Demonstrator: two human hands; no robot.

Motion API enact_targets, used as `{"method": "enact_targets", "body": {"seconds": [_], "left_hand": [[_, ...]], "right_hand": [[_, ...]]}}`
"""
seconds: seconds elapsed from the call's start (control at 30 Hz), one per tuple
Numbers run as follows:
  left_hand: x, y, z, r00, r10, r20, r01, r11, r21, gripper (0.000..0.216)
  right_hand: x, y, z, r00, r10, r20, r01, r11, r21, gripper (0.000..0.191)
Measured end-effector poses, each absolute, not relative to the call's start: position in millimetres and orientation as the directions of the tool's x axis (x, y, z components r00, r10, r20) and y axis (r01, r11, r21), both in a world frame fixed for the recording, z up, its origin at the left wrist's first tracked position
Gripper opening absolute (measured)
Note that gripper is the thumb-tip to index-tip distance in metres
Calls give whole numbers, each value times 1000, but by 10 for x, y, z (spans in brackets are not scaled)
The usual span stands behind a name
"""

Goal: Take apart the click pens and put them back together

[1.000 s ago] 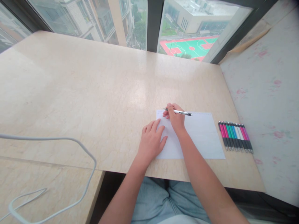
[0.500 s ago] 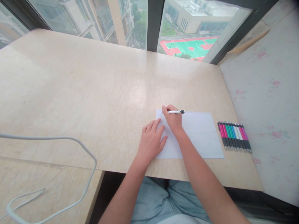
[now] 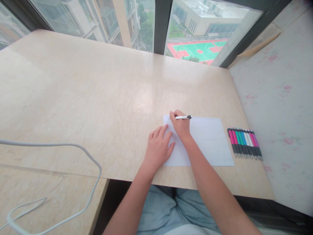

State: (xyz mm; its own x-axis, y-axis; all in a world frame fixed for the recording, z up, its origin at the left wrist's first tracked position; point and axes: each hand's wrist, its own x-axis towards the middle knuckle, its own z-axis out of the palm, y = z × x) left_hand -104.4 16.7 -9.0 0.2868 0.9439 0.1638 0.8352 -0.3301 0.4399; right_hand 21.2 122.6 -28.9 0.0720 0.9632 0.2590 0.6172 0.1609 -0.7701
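A sheet of white paper (image 3: 210,143) lies on the stone-look ledge in front of me. My left hand (image 3: 160,145) rests with spread fingers on the paper's left edge, partly on the ledge. Near the top left of the sheet, my right hand (image 3: 180,124) is closed around a white pen (image 3: 184,117) with a black end. The pen slants to the right, and its writing tip is hidden behind my fingers. Faint marks run along the paper's top edge, too small to read.
Right of the paper lies a row of several colored pens (image 3: 244,143) with black grips, close to the flowered wall (image 3: 286,114). A pale cable (image 3: 90,156) loops across the lower left. Windows border the ledge (image 3: 97,98) at the back.
My right hand and the pen have shifted very slightly to the left. The left hand stays in place on the paper.
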Motion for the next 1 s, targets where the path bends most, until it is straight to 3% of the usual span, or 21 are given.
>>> {"method": "enact_targets", "body": {"seconds": [1.0], "left_hand": [[-1045,166,-76,293,945,147,839,-328,435,28]], "right_hand": [[205,1221,-281,60,965,255,585,173,-792,38]]}}
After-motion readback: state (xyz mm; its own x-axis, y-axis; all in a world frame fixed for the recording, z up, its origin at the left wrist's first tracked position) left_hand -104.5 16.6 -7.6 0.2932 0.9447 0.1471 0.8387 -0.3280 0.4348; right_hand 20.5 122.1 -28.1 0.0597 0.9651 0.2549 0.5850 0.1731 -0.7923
